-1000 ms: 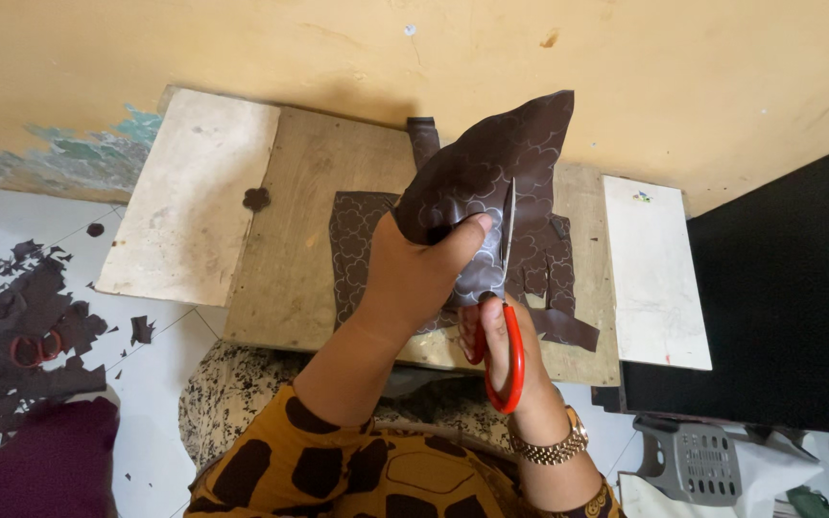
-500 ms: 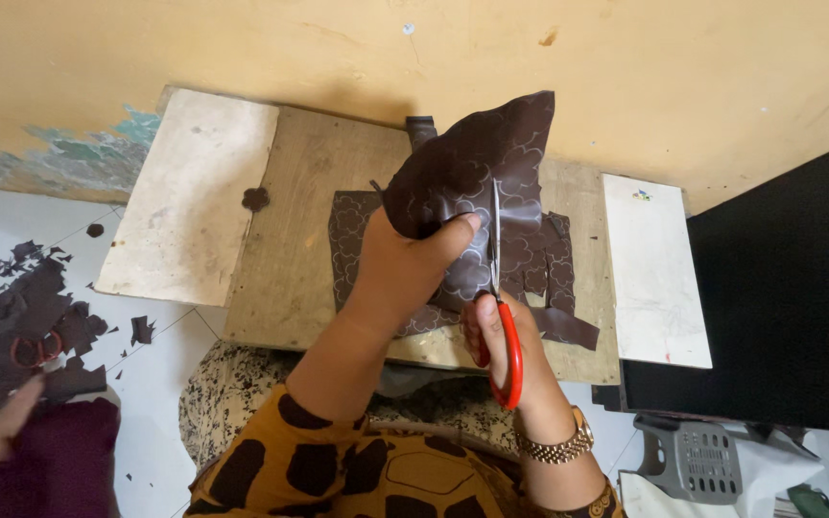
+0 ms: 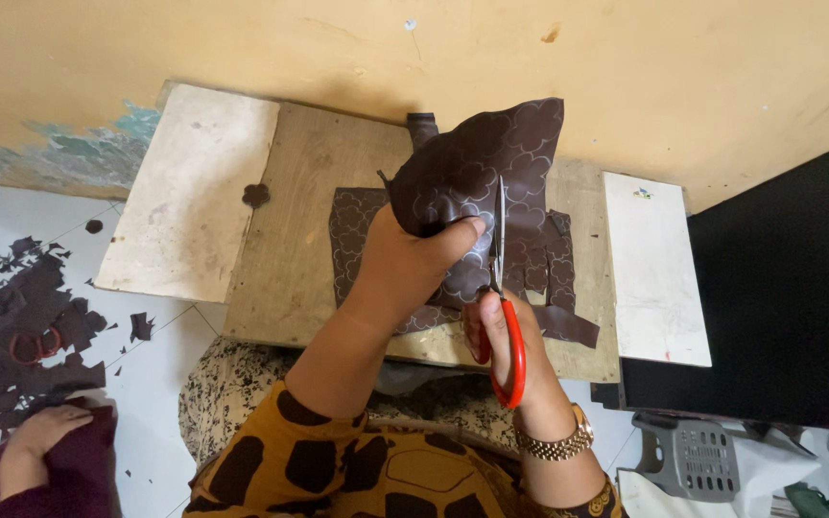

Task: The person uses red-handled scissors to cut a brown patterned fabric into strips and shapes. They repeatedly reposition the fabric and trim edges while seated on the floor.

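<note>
Scissors (image 3: 501,288) red-handled, slicing patterned brown fabric (image 3: 477,177)

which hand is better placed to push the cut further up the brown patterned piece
Right. The right hand is in the red-handled scissors, blades already on the brown patterned piece; the left hand is busy gripping that piece.
</note>
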Demonstrator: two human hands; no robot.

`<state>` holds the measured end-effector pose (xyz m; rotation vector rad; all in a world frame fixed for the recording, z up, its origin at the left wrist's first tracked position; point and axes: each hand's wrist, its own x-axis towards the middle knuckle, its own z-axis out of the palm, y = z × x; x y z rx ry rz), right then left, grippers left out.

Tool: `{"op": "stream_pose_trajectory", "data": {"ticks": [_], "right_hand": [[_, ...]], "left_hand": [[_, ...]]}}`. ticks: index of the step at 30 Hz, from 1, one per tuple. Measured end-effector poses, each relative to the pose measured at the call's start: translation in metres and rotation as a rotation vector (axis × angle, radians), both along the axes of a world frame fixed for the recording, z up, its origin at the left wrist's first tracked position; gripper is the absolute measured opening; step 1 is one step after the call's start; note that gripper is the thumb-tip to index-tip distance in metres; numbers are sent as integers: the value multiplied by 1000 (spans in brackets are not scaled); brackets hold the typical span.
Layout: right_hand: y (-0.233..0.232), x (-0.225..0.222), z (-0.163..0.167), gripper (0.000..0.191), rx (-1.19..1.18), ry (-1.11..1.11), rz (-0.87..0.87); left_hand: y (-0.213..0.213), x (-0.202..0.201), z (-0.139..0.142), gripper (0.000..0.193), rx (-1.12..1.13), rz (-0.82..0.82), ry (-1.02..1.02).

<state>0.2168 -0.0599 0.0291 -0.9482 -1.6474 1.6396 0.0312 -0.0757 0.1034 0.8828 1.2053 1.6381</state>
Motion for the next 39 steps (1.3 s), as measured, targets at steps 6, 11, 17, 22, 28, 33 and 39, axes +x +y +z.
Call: {"op": "stream_pose_trajectory", "data": {"ticks": [6, 11, 17, 22, 28, 33, 39], "right_hand": [[3, -1, -3, 60, -32, -18, -12], [6, 2, -2, 58, -42, -83, -45], [12, 14, 3, 56, 15, -96, 51], [8, 8, -2, 54, 32, -103, 109], [6, 8, 0, 54, -75, 6, 136], [1, 6, 5, 65, -10, 2, 161], [-3, 1, 15, 69, 24, -28, 156]], "left_hand": [[3, -1, -4, 31, 20, 12, 25], [4, -4, -9, 41, 80, 1, 37], [10, -27, -25, 35, 10, -11, -29], [17, -17, -34, 34, 18, 20, -281], [8, -14, -23, 30, 85, 14, 104], [7, -14, -18, 30, 88, -70, 81], [3, -16, -15, 36, 127, -105, 113]]}}
